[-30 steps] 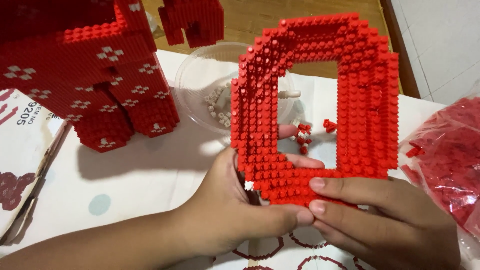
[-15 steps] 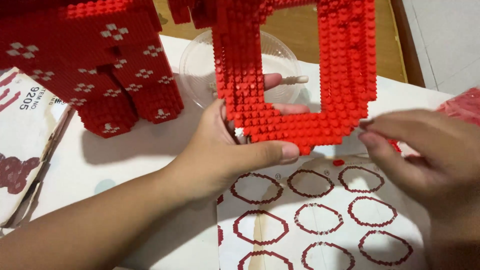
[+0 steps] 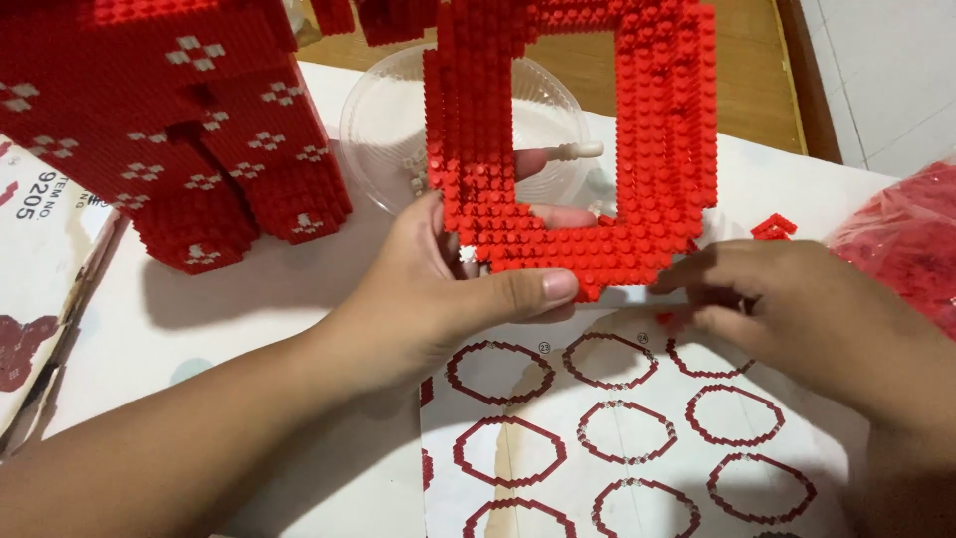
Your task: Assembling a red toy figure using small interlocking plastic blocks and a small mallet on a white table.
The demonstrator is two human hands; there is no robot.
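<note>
- Red brick frame [image 3: 588, 149] is gripped upright at its lower left corner by the left hand [image 3: 438, 289], thumb laid along the bottom edge, fingers behind.
- Right hand [image 3: 787, 309] is lowered to the instruction sheet [image 3: 617, 428] just beside the frame's lower right corner, fingertips pinched together; whether a brick is held cannot be told.
- Frame is judged well advanced: four sides closed, opening clear.
- Large red block model [image 3: 169, 120] is seen standing to the left, apparently largely built.
- Loose red pieces [image 3: 775, 227], a bag of red bricks [image 3: 901, 249] and a clear bowl [image 3: 383, 130] indicate work remaining.
</note>
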